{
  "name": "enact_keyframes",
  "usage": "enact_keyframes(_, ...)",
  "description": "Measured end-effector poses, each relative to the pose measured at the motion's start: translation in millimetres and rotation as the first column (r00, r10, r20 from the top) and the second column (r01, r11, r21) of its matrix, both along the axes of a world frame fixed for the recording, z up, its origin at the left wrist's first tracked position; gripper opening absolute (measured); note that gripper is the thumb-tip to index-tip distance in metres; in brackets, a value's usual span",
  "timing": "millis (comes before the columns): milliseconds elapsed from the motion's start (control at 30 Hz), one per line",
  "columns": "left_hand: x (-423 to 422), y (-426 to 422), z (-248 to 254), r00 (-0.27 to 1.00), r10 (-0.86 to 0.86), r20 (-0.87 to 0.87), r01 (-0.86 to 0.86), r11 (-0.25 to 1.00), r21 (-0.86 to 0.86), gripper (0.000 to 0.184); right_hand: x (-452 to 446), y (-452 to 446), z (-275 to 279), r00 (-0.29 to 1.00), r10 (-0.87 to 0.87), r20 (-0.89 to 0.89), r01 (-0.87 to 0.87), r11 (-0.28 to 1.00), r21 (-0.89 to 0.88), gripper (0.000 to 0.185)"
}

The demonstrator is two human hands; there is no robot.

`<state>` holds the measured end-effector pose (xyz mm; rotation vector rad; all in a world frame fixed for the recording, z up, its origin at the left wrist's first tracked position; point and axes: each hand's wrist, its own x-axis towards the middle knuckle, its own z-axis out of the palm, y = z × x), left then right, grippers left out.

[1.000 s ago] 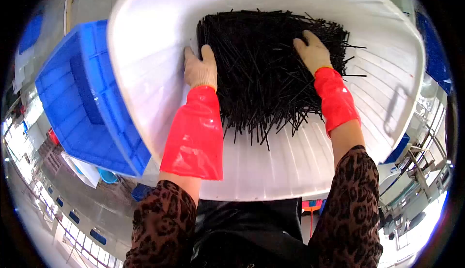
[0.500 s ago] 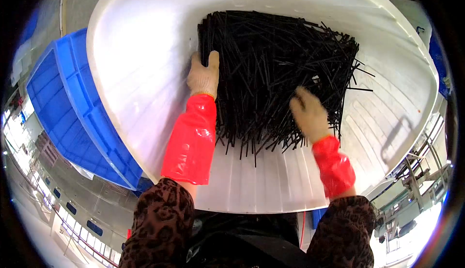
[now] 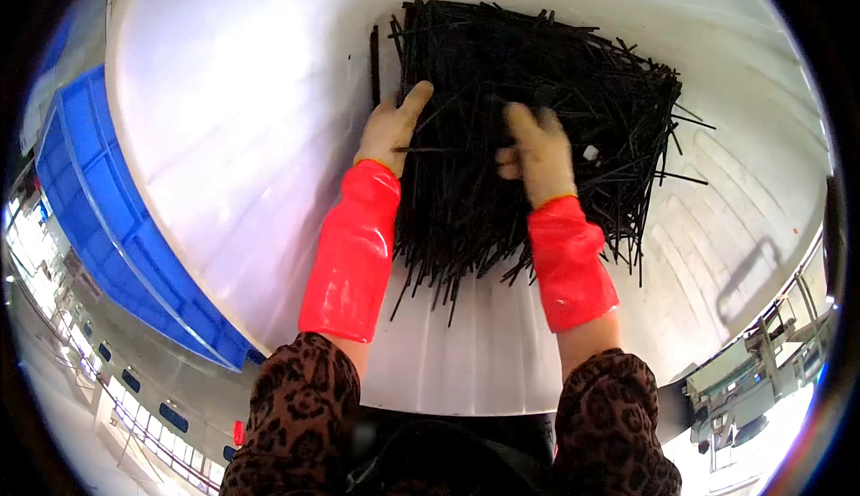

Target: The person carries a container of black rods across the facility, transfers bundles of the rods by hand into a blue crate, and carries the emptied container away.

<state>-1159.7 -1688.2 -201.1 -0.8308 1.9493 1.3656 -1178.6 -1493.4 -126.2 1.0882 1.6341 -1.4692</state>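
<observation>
A heap of thin black sticks lies in a large white tub. My left hand, in a pale knit glove and red sleeve cover, is at the heap's left edge. Its fingers are closed around black sticks; a narrow dark bundle stands out above the fingers, and one stick juts right beside the palm. My right hand, gloved the same way, is over the middle of the heap with its fingers curled. Motion blur and the dark sticks behind hide what is in it.
A small white piece shows among the sticks right of my right hand. Several sticks poke out past the heap's right side. A blue plastic crate stands left of the tub. Metal framework is beyond the tub's lower right.
My right hand has moved up and left across the heap. A dark bundle now stands apart at my left hand. The view has shifted closer over the tub.
</observation>
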Motion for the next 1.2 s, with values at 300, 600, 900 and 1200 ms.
enact_keyframes(300,30,-4,-12,0.881,-0.191,-0.433,0.005,0.919,-0.395,0.050,59,51,-16,0.889,0.457,0.029,-0.341,0.617,0.709,0.064)
enact_keyframes(600,4,0,23,0.993,0.003,0.119,0.003,0.999,-0.050,0.059,11,52,-4,0.431,0.852,0.296,-0.865,0.298,0.403,0.056)
enact_keyframes(900,19,-16,2,0.897,-0.313,-0.311,0.295,0.950,-0.105,0.052,22,28,-27,0.931,0.326,0.165,-0.361,0.751,0.552,0.074)
enact_keyframes(1200,20,-3,23,0.994,-0.098,-0.056,0.109,0.955,0.277,0.045,8,34,-26,0.973,0.173,0.155,-0.200,0.963,0.181,0.065)
